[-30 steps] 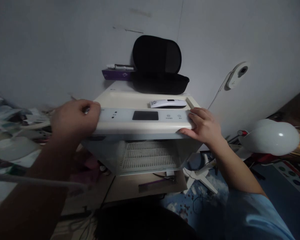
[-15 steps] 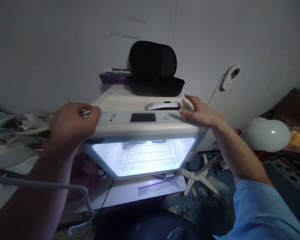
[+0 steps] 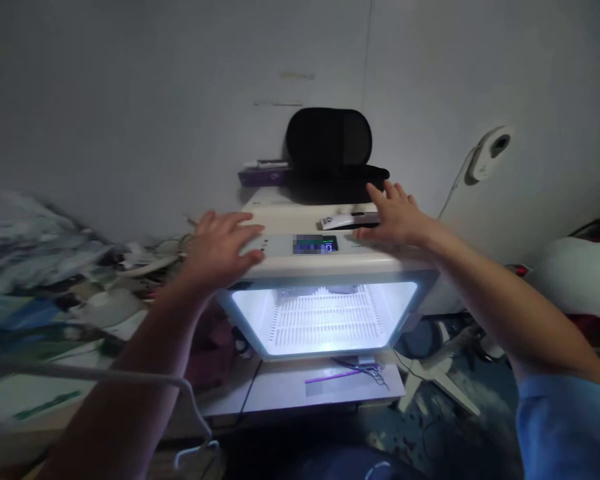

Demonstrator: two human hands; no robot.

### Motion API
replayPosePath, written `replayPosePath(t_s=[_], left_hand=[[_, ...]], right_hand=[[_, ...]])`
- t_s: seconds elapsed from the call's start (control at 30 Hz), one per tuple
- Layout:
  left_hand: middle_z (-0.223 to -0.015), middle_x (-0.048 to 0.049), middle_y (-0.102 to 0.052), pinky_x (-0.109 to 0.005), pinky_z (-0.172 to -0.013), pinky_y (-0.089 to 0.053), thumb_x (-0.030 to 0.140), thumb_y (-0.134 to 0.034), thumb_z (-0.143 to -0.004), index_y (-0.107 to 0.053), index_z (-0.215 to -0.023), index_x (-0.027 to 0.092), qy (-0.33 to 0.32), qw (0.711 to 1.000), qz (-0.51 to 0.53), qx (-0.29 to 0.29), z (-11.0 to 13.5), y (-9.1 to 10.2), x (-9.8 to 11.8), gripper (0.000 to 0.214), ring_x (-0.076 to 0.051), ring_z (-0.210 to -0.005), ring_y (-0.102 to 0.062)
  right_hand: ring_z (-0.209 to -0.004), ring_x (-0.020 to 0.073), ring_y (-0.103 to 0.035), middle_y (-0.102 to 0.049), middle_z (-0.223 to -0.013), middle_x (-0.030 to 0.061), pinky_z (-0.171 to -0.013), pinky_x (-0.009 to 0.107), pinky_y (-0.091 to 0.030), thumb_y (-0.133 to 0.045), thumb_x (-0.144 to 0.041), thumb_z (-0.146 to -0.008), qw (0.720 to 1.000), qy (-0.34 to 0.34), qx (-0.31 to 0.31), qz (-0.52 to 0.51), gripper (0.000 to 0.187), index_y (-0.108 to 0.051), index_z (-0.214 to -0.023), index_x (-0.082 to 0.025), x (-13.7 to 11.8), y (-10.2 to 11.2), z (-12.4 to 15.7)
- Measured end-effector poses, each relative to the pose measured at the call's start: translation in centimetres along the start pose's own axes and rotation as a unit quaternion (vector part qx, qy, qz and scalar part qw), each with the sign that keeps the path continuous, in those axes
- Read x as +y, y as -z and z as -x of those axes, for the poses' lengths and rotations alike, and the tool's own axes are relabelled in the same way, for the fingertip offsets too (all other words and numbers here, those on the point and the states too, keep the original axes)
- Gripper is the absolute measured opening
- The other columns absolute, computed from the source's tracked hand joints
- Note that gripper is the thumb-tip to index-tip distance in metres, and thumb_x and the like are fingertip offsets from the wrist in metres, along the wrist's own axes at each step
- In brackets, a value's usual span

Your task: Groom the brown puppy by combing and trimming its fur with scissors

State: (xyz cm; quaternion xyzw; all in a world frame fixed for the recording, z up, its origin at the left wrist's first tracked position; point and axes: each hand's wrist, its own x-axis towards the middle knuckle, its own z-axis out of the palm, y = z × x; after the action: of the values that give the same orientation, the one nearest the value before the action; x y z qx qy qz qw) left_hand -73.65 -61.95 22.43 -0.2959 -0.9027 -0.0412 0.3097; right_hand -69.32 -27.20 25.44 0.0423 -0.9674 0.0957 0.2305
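A white box-shaped appliance (image 3: pixel 280 268) stands before me, its slatted interior brightly lit through the front window. On its top panel the display (image 3: pixel 329 244) glows with blue and green marks, partly pixelated. My left hand (image 3: pixel 223 247) is over the panel's left end, fingers spread, holding nothing. At the right end, my right hand (image 3: pixel 400 217) lies with fingers apart over the top, close to a white hair clipper (image 3: pixel 340 221) whose right end it partly hides. Whether either hand presses on the casing, I cannot tell.
An open black case (image 3: pixel 327 137) and a purple box (image 3: pixel 263 177) sit at the back. Below the appliance, a purple-spined comb (image 3: pixel 330 378) and scissors (image 3: pixel 375 375) lie on a white surface. A grey bent rod (image 3: pixel 130 375) crosses the left foreground; clutter lies left.
The dark display has lit up. My left hand has uncurled and spread its fingers over the panel. My right hand's fingers have spread wider. The view has shifted, so everything sits further right.
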Motion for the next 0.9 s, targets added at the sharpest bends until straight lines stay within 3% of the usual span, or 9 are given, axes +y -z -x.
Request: replayPosePath(t_s=[0.1,0.27,0.4,0.57,0.63,0.7,0.8,0.9], left_hand=[[-0.143,-0.0117,-0.051,-0.054,-0.118,-0.015,0.063,-0.032,-0.092,-0.07,-0.118,0.02,-0.081,0.995,-0.026,-0.044,-0.3,-0.3,-0.6,0.062,-0.032,-0.138,-0.038],[-0.15,-0.0103,-0.044,-0.053,-0.118,-0.017,0.062,-0.035,-0.093,-0.07,-0.119,0.023,-0.081,0.995,-0.029,-0.046,-0.5,-0.4,-0.9,0.058,-0.032,-0.141,-0.034],[-0.154,-0.0067,-0.039,-0.053,-0.117,-0.018,0.06,-0.038,-0.092,-0.071,-0.117,0.027,-0.085,0.995,-0.02,-0.046,-0.3,-0.7,-1.3,0.053,-0.034,-0.143,-0.031],[-0.158,-0.0043,-0.032,-0.052,-0.118,-0.016,0.058,-0.035,-0.093,-0.072,-0.115,0.027,-0.077,0.996,-0.014,-0.042,-0.8,-0.8,-1.3,0.053,-0.033,-0.145,-0.026],[-0.159,-0.0046,-0.029,-0.052,-0.118,-0.016,0.057,-0.034,-0.093,-0.068,-0.122,0.027,-0.058,0.998,-0.008,-0.035,-1.3,-0.6,-0.9,0.053,-0.033,-0.146,-0.025],[-0.161,-0.0081,-0.023,-0.055,-0.117,-0.016,0.057,-0.035,-0.092,-0.054,-0.138,0.025,-0.009,1.0,-0.001,0.009,-1.3,-0.6,-0.2,0.059,-0.034,-0.147,-0.022],[-0.163,-0.0158,-0.014,-0.058,-0.116,-0.015,0.055,-0.038,-0.092,-0.031,-0.152,0.018,0.077,0.993,0.011,0.084,1.8,-2.2,1.6,0.071,-0.037,-0.148,-0.016],[-0.161,-0.0233,-0.012,-0.059,-0.113,-0.021,0.055,-0.043,-0.09,-0.035,-0.149,0.011,0.089,0.993,0.038,0.066,9.4,-4.4,4.0,0.073,-0.042,-0.148,-0.013]], right_hand=[[-0.146,0.0461,-0.016,-0.021,-0.159,0.0203,-0.114,0.066,-0.021,-0.057,-0.077,-0.076,0.998,0.003,0.036,-0.047,0.103,-0.026,-0.154,-0.017,0.4,0.4,3.0],[-0.147,0.0435,-0.013,-0.02,-0.159,0.0153,-0.112,0.068,-0.022,-0.051,-0.075,-0.082,0.983,0.015,0.166,-0.082,0.089,-0.028,-0.152,-0.026,1.6,-1.2,6.8],[-0.146,0.0372,-0.021,-0.024,-0.157,0.0139,-0.112,0.065,-0.027,-0.046,-0.07,-0.088,0.971,0.034,0.216,-0.1,0.078,-0.025,-0.151,-0.029,1.7,-2.3,6.9],[-0.144,0.0379,-0.024,-0.028,-0.154,0.0158,-0.11,0.066,-0.028,-0.046,-0.07,-0.087,0.968,0.029,0.24,-0.067,0.076,-0.032,-0.147,-0.027,1.5,-2.8,6.3],[-0.143,0.038,-0.025,-0.029,-0.153,0.0164,-0.11,0.065,-0.029,-0.047,-0.068,-0.087,0.966,0.025,0.252,-0.048,0.075,-0.033,-0.146,-0.026,1.6,-2.6,5.6],[-0.142,0.0386,-0.026,-0.029,-0.153,0.0178,-0.11,0.064,-0.028,-0.049,-0.065,-0.086,0.963,0.02,0.267,-0.024,0.076,-0.032,-0.147,-0.023,1.8,-2.2,4.9],[-0.145,0.0408,-0.02,-0.022,-0.156,0.0203,-0.11,0.066,-0.024,-0.05,-0.058,-0.085,0.957,0.009,0.288,0.007,0.08,-0.025,-0.15,-0.018,1.6,-3.3,6.4],[-0.147,0.0409,-0.014,-0.015,-0.16,0.0195,-0.109,0.067,-0.025,-0.049,-0.054,-0.083,0.965,-0.015,0.258,-0.044,0.085,-0.018,-0.153,-0.016,0.0,-8.1,13.9]])
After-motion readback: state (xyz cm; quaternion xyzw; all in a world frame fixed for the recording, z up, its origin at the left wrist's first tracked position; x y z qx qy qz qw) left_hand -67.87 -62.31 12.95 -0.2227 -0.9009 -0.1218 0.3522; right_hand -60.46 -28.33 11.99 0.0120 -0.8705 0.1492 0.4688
